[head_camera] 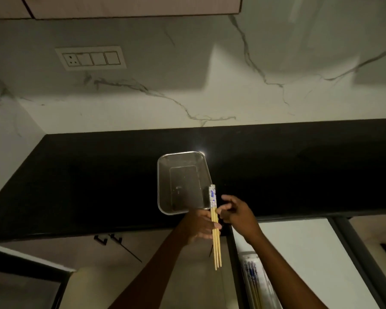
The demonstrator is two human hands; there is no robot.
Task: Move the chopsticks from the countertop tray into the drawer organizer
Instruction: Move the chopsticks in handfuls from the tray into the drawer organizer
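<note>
Presently, blue-topped pale chopsticks [216, 248] are gripped by fingers of the left hand [198, 227]; right hand [236, 211] curled beside, grasp unclear. Tray [183, 181] at 11 o'clock.

Nothing can be read: the blue print on the chopsticks [216, 246], at four o'clock of the steel tray [159, 179], is too blurred.

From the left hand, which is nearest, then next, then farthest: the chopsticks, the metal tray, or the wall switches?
1. Chopsticks: held in the left hand.
2. Metal tray: just beyond, on the countertop.
3. Wall switches: far up left.
</note>
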